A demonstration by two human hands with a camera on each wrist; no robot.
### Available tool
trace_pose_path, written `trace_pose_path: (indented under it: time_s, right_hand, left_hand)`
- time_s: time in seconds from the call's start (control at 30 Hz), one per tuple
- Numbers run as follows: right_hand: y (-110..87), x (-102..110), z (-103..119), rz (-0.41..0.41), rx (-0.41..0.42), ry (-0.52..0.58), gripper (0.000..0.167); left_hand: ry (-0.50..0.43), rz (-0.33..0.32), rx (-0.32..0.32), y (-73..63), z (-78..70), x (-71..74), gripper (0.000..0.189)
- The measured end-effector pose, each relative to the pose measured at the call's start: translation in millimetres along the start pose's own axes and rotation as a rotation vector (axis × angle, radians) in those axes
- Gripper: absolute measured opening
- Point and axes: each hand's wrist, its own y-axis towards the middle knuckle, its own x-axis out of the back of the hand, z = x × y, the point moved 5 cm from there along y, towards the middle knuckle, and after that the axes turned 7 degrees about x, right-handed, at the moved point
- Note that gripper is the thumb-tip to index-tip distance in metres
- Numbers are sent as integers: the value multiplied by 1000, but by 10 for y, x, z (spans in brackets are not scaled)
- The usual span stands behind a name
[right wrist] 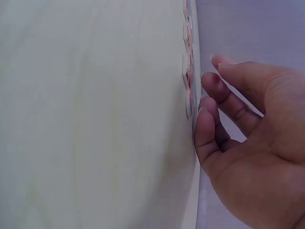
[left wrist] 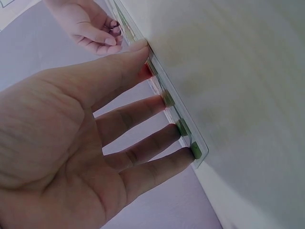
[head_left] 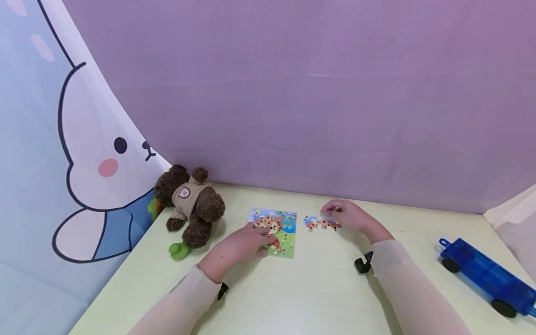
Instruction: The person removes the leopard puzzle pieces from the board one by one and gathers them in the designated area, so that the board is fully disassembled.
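head view shows a flat, smooth picture card (head_left: 288, 242) with a printed spotted leopard lying on the pale, faintly grained table (head_left: 318, 298). the left hand (head_left: 244, 243) rests on the card, its fingers extended and spread, touching without gripping. just right of the card lie knobbly-edged puzzle pieces (head_left: 311, 224), spotted orange and blue. the right hand (head_left: 349, 217) is beside them, its fingers loosely bent and partly open, with no piece visible in its grasp.

a plush bear (head_left: 205, 204), curly brown in a tan shirt, lies on the left near a rounded green toy (head_left: 180, 251); at the far right is a translucent blue toy cart (head_left: 485, 274) on black wheels. purple cloth (head_left: 293, 93) hangs behind.

only the left wrist view reveals the card's thin, clear rim and rounded corner, with the fingertips along it. the right wrist view alone shows the pieces edge-on, as slim slabs with pale sides, and gaps between the right fingers, which the head view hides.
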Motion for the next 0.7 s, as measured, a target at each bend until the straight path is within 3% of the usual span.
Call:
trace_pose_path:
  time_s: [0.17,0.33,0.7]
  right_hand:
    - [17,30,46,-24,-15,-28,27]
    - [46,6,170,-43,33,-33,30]
    - [225,-185,490,-4,66,96,38]
  left_hand:
    - [2,-13,-10,2,8,-8,51]
    - [-3,-18,-10,-2,15,-13,51]
    - [-22,-29,-19,25,37,-24,51]
